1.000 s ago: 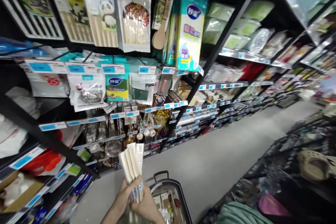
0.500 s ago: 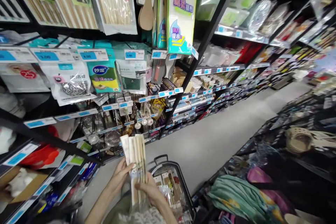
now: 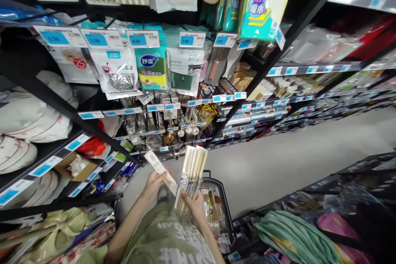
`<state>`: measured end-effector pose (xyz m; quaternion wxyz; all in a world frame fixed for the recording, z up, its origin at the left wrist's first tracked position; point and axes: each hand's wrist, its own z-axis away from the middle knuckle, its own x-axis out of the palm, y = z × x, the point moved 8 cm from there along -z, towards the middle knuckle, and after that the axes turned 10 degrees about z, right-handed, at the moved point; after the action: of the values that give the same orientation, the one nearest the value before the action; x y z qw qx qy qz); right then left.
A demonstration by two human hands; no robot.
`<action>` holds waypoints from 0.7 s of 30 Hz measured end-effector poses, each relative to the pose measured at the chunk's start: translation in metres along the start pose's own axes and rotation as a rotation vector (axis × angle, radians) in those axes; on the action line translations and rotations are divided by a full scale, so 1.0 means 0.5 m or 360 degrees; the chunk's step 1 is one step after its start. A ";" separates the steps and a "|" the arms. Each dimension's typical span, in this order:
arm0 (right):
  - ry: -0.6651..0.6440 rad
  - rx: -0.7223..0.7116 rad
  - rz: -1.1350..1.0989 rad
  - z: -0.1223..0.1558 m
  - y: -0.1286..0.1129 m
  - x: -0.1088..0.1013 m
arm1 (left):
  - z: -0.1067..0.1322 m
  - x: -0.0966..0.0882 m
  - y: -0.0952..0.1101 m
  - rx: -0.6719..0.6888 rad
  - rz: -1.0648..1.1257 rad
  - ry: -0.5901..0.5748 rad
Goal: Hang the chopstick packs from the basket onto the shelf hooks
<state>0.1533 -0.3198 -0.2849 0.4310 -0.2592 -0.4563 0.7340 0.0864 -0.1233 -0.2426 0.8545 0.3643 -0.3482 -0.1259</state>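
Chopstick packs point(image 3: 192, 171) in L+R hands point(image 3: 194, 208)

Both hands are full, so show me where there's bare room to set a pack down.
Only the grey floor is bare, between the left shelving and the cloth pile on the right, past the basket. Hanging packets fill the shelving edge to edge; the basket already holds packs. Left hand grips one pack, right hand the bundle.

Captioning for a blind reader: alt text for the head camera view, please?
In a shop aisle, the left hand holds a single pale pack and the right hand a bundle of chopstick packs, above a dark basket. Shelves of hanging kitchen goods fill the left.
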 end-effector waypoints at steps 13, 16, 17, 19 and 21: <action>0.0508 0.0400 -0.0385 0.005 0.069 -0.165 | 0.023 -0.179 0.076 0.0211 -0.0242 0.0288; 0.0596 0.0385 -0.0332 0.005 0.076 -0.195 | 0.031 -0.199 0.079 0.0216 -0.0252 0.0288; 0.0608 0.0375 -0.0314 0.004 0.075 -0.200 | 0.033 -0.202 0.078 0.0213 -0.0253 0.0282; 0.0601 0.0342 -0.0297 0.002 0.070 -0.202 | 0.036 -0.206 0.076 0.0201 -0.0250 0.0274; 0.0588 0.0333 -0.0293 0.000 0.065 -0.198 | 0.038 -0.207 0.074 0.0185 -0.0240 0.0267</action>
<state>0.1892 -0.4127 -0.3154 0.5969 -0.3004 -0.3127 0.6750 -0.0032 -0.0591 -0.2591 0.8461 0.4478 -0.2538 -0.1386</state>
